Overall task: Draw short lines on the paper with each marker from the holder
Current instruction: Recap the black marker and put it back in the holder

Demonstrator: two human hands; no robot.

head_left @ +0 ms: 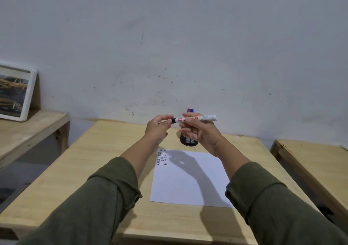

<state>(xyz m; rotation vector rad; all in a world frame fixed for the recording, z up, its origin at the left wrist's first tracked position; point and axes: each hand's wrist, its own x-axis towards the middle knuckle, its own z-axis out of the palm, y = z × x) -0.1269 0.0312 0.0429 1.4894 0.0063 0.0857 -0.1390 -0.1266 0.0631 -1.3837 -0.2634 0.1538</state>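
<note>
A white marker (206,118) with a black cap is held level above the table, in front of me. My right hand (200,131) grips its barrel. My left hand (160,127) pinches the black cap (172,120) at the marker's left end. Behind my hands stands a black mesh holder (186,141), mostly hidden, with a red marker (188,110) and a blue marker (192,110) poking up. A white sheet of paper (190,180) lies on the wooden table (94,169); rows of short black, red and blue lines (162,157) fill its top left corner.
A framed picture (15,92) leans against the wall on a wooden bench (28,128) at the left. Another wooden bench (316,162) stands at the right. A grey wall rises right behind the table.
</note>
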